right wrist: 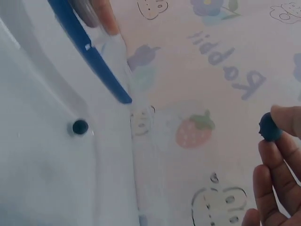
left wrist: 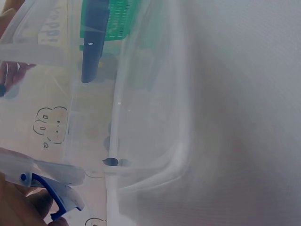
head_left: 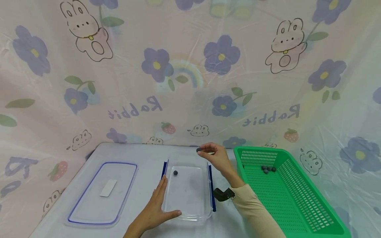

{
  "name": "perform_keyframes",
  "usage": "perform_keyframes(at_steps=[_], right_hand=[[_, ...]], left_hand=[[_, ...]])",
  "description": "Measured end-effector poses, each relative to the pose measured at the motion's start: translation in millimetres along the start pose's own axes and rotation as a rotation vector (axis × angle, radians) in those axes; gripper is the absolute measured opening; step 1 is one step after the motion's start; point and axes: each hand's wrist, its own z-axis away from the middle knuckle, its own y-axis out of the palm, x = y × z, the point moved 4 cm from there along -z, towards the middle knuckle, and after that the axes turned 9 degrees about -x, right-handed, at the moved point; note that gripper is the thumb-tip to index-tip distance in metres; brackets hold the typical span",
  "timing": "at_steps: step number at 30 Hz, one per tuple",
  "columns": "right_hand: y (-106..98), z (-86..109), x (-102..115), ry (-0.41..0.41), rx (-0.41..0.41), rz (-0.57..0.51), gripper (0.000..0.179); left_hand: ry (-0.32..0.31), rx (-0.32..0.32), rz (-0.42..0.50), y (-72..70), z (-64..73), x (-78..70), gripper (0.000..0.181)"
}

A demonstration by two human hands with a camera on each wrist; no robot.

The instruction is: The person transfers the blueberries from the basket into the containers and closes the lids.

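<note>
My right hand [head_left: 216, 158] pinches a blueberry [right wrist: 270, 127] between thumb and fingertips, above the far right end of a clear plastic container [head_left: 187, 216]. Another blueberry [head_left: 175, 173] lies on the container's floor, towards the far left corner. With fingers extended, my left hand [head_left: 154, 205] rests along the container's left side, its thumb over the near left corner. Blue locking clips [head_left: 212, 188] hang unfastened on both long sides of the container.
A green plastic basket [head_left: 297, 198] stands on the right with several blueberries [head_left: 266, 171] at its far end. On the left lies a clear lid [head_left: 89, 205] with a blue seal and a white label [head_left: 108, 188]. A rabbit-print curtain [head_left: 190, 99] hangs behind the table.
</note>
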Motion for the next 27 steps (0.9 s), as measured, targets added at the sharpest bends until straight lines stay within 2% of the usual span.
perform_keyframes(at_steps=[5, 7, 13, 19, 27], right_hand=[[27, 6.3, 25, -0.004, -0.003, -0.001, 0.021], [38, 6.7, 25, -0.001, 0.004, -0.007, 0.02], [70, -8.3, -18, 0.042, 0.028, 0.018, 0.02], [90, -15.5, -42, 0.127, 0.051, 0.089, 0.02], [104, -18.0, -68, 0.223, 0.041, 0.107, 0.019]], left_hand=[[-0.025, 0.0, 0.002, -0.1, 0.2, 1.4, 0.121], [-0.028, -0.001, 0.006, -0.2, -0.1, 2.0, 0.12], [-0.014, 0.011, 0.03, -0.1, -1.2, 1.4, 0.119], [0.0, -0.002, 0.028, -1.0, -1.9, 0.0, 0.12], [0.017, -0.011, 0.028, 0.1, -0.8, 1.5, 0.119]])
